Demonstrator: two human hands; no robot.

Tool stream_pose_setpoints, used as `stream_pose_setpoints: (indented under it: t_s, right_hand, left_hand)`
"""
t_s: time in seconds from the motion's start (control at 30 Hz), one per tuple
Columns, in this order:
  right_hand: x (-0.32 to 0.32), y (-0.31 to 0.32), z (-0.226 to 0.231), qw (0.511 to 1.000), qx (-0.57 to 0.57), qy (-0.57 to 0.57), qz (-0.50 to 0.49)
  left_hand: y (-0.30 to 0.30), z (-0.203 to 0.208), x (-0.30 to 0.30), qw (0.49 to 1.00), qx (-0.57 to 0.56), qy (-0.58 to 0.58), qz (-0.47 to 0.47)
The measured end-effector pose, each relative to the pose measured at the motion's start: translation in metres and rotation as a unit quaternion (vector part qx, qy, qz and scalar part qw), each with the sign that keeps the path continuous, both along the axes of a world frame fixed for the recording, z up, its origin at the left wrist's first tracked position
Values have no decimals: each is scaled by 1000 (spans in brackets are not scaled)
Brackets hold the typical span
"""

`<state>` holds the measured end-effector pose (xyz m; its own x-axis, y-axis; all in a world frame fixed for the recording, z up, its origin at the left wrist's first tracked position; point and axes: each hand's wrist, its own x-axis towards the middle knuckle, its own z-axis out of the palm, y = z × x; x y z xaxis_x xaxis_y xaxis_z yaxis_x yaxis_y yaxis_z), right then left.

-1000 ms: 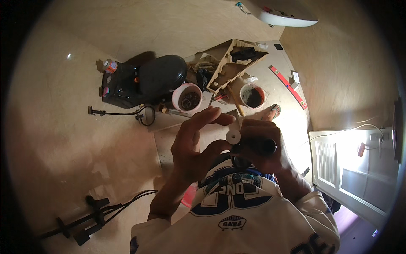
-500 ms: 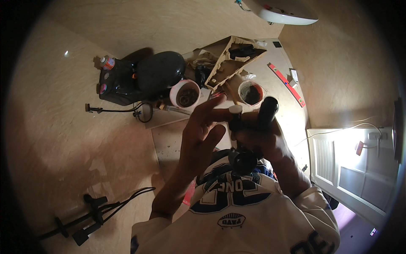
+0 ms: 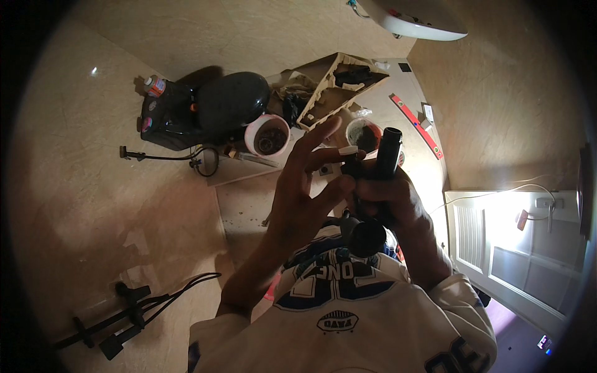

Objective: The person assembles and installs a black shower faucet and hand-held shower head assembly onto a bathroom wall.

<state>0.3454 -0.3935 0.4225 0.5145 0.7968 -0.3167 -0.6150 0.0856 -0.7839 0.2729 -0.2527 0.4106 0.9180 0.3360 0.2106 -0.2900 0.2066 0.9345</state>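
My right hand is wrapped round a black pipe fitting held in front of my chest. Its tube points away from me, open end up. A rounded black end sticks out below the hand, close to my shirt. On the fitting's left side is a short dark stub with a small white cap. My left hand reaches in from the left, its thumb and a finger closed at this stub while the forefinger points away. The shaded middle of the fitting is hard to make out.
Beyond my hands stand a pinkish bucket, a second bucket of grey stuff and an opened carton. A black toilet is at the left, a red spirit level at the right. A white basin juts out above; a white door stands right.
My left thumb has moved in to the stub, where it was apart before. The fitting's tube has turned more upright and shifted slightly left. The whole view has shifted a little.
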Motion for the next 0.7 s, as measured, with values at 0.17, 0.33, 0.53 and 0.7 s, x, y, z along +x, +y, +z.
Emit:
stream_pose_setpoints:
  t_s: [0.17,0.33,0.53,0.7]
  right_hand:
    - [-2,5,2,1000,10,2,-15]
    - [23,16,-29,998,57,27,13]
    - [31,27,-65,975,181,29,124]
    - [9,42,-135,923,262,51,277]
  left_hand:
    - [11,13,1,992,96,80,-27]
    - [12,48,22,993,66,-53,86]
    - [56,79,72,983,92,-25,154]
    - [175,66,159,946,59,-85,308]
